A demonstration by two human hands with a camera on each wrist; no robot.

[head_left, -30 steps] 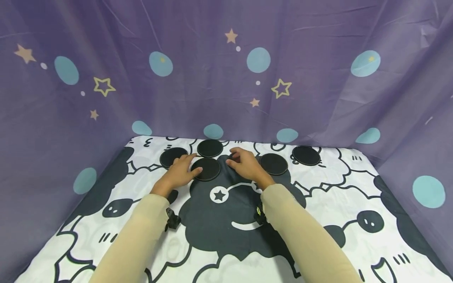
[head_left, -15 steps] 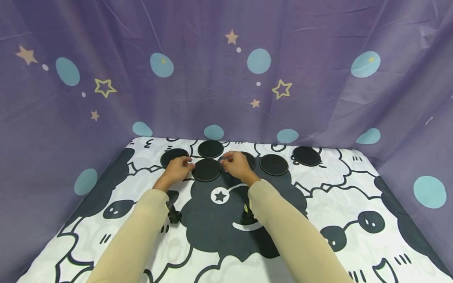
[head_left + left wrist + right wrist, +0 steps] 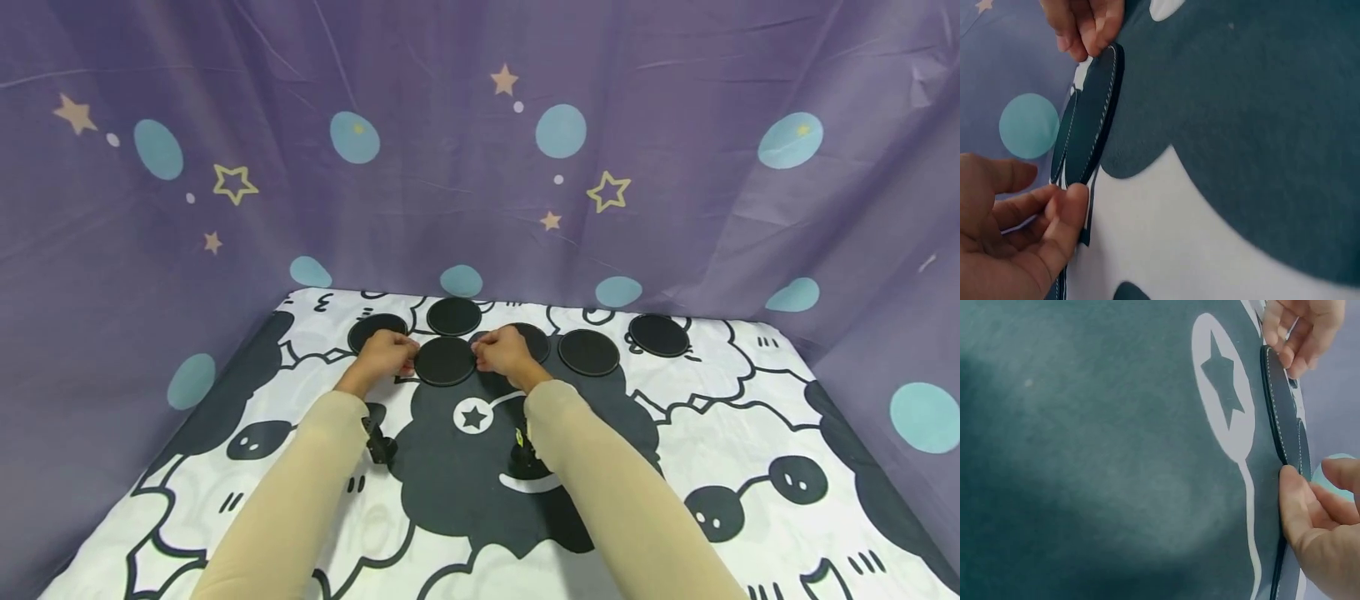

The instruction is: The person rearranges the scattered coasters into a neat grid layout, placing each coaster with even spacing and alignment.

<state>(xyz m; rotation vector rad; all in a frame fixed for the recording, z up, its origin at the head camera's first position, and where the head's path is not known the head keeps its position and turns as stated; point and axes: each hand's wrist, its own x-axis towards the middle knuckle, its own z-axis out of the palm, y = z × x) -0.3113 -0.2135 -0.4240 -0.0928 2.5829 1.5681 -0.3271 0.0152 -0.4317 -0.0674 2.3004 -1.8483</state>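
A round black coaster (image 3: 446,361) with pale stitching round its rim lies on the sheep-print cloth. My left hand (image 3: 384,357) pinches its left edge between thumb and fingertips. On the opposite edge, the thumb and fingers of my right hand (image 3: 506,352) hold it. From the left wrist, the coaster (image 3: 1094,112) shows nearly edge-on, stretching between both hands. Behind it lies another coaster (image 3: 453,317). My left hand partly covers a third coaster (image 3: 373,325), and my right hand overlaps the one (image 3: 532,340) beside it.
Further right lie two more black coasters (image 3: 588,352) (image 3: 659,335). A purple curtain (image 3: 480,208) with stars and blue dots hangs behind the cloth (image 3: 435,567). Small black devices (image 3: 380,446) sit under both wrists.
My right hand has come left and closed on the coaster's right edge. The left hand has drawn its fingers together at the left edge. The head view has shifted slightly.
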